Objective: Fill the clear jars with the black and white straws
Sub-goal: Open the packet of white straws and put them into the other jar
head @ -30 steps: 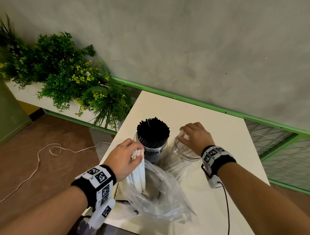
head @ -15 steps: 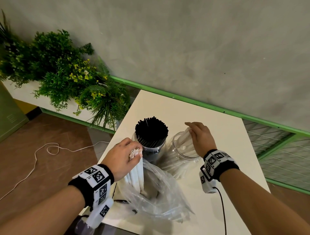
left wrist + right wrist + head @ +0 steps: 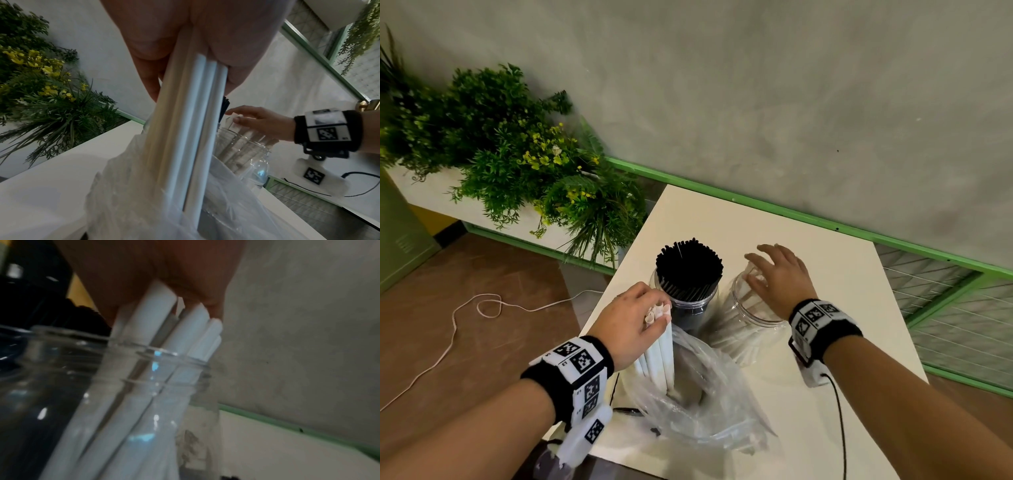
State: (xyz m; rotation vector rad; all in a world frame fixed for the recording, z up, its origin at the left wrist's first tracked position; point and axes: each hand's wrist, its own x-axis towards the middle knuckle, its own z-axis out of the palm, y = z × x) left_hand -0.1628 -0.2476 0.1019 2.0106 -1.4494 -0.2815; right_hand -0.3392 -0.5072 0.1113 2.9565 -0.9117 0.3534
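Left hand (image 3: 631, 320) grips a bundle of white straws (image 3: 659, 346) standing in the plastic bag (image 3: 698, 404), just nearer than the black-straw jar (image 3: 688, 274). Right hand (image 3: 779, 277), fingers spread, rests over the clear jar (image 3: 751, 325) beside it, touching straw tops. No legible writing; wristband markers only.

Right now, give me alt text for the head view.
Left hand grips a bundle of white straws rising from a plastic bag. Right hand hovers open over a clear jar of white straws, beside a jar of black straws.
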